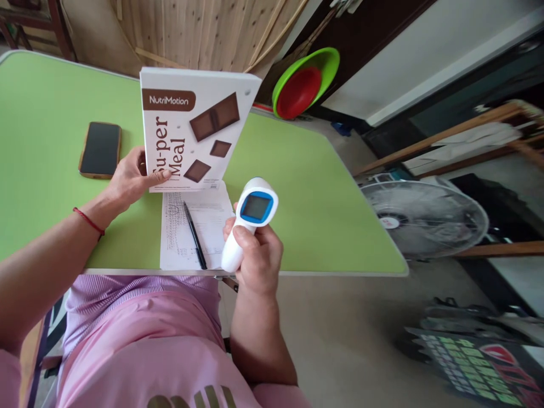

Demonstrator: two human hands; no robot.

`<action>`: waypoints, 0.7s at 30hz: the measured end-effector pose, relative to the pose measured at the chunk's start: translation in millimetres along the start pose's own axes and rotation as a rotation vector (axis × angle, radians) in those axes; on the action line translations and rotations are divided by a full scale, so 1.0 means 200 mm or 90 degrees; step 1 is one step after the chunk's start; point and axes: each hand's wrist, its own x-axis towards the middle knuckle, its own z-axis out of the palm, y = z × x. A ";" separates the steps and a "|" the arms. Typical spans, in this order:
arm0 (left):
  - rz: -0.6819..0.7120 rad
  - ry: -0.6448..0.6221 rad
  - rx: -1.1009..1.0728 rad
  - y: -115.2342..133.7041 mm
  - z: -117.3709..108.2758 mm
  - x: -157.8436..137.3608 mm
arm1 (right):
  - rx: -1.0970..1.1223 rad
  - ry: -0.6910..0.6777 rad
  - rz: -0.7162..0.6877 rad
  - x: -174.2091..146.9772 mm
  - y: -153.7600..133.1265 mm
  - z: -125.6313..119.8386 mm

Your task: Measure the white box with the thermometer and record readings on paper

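My left hand [135, 180] grips the lower left edge of a white and brown NutriMotion box [170, 144], thumb on its front and the other fingers behind it. The box is held upright over the table, with chocolate pieces printed on its face. In my right hand [261, 252] is a white infrared thermometer [233, 249], its blue-framed dark screen turned up toward me. Between the hands lies a sheet of paper [216, 226] with writing, partly covered by the box. A black pen [194, 235] rests on the paper.
A phone [101, 148] in a brown case lies on the green table [306, 187], left of the box. Past the table's right end stands a fan [429, 221]. Green [329, 65] and red [300, 92] basins are on the floor behind. The table's front edge runs along my lap.
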 end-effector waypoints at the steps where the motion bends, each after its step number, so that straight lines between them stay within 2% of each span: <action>1: 0.005 0.004 0.011 -0.01 0.00 0.00 | -0.001 0.013 -0.001 0.02 0.01 -0.01; 5: 0.024 0.024 0.058 -0.02 0.00 0.00 | -0.080 0.057 0.002 0.14 0.04 -0.07; 10: 0.078 0.014 0.129 -0.02 -0.01 0.00 | -0.420 -0.037 0.008 0.26 0.09 -0.12; 14: 0.097 0.013 0.217 -0.05 -0.02 0.02 | -0.610 -0.052 -0.044 0.30 0.14 -0.11; 18: 0.081 0.020 0.275 -0.07 -0.04 0.04 | -0.653 -0.052 -0.097 0.31 0.18 -0.12; 21: 0.053 -0.006 0.251 -0.07 -0.05 0.06 | -0.603 0.019 -0.211 0.28 0.17 -0.10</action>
